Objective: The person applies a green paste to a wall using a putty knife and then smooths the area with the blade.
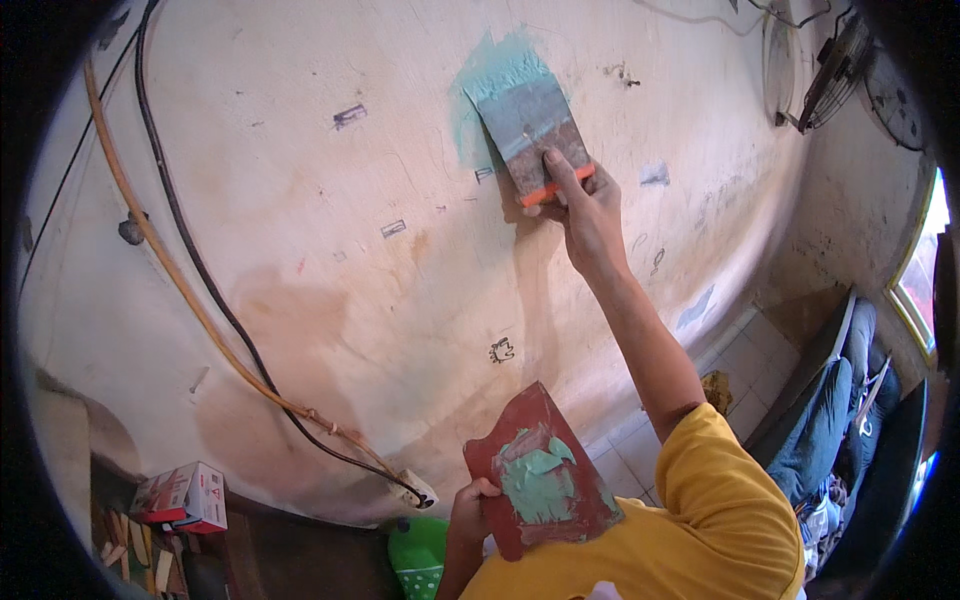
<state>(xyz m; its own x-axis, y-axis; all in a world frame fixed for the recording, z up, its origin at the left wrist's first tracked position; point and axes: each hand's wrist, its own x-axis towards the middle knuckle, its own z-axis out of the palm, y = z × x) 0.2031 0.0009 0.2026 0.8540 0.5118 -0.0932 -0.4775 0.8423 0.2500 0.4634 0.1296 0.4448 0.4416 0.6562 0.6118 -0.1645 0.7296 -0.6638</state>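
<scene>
My right hand (585,205) grips a wide metal putty knife (525,115) with an orange edge at the grip end, thumb on the blade. The blade is against the pale wall on a patch of mint-green putty (500,58). Lower down, my left hand (470,510) holds a dark red board (490,450) in front of my yellow-sleeved body, with a smeared heap of mint putty (540,480) on it.
Two cables (185,270) run down the wall to a socket (417,488). Fans (840,70) hang upper right, beside a window (920,260). Dark padded items (820,430) pile at right over a tiled floor (755,355). A box (180,495) and a green cushion-like object (415,555) lie below.
</scene>
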